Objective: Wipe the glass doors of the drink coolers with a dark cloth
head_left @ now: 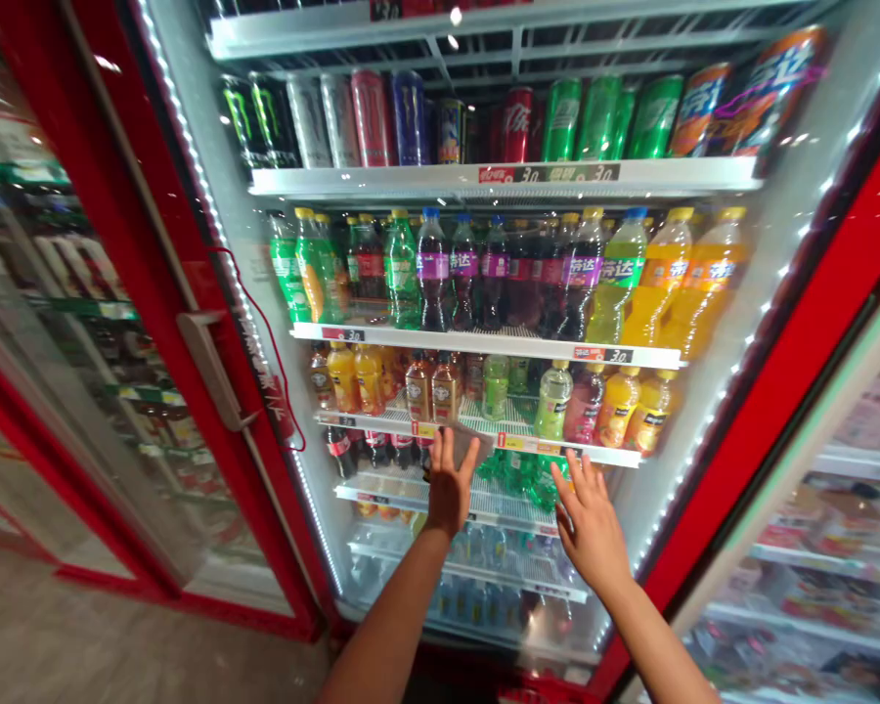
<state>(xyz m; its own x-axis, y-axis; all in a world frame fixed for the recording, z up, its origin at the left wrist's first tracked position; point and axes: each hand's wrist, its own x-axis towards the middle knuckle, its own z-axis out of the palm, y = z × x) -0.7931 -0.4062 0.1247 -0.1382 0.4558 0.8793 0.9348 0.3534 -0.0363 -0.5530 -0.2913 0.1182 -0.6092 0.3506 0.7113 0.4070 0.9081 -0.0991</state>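
Observation:
My left hand [451, 489] is raised at the front edge of the shelf of small juice bottles, its thumb spread from its fingers. A flat grey cloth [475, 445] shows between thumb and fingers and sticks out to the right, in the hand's grip. Farther right, my right hand [591, 513] has its fingers apart and holds nothing. Its fingertips come close to the same white shelf edge [568, 451], below a light green bottle [554, 399] and a pink bottle [584, 404]. Whether they touch the edge I cannot tell.
The lit drinks cooler has shelves of cans [561, 117], soda bottles [432, 264] and, lower down, water bottles [476, 596]. At left stands a red-framed glass door with a handle [216, 372] and a hanging red cord [283, 362]. A red frame [799, 391] borders the right.

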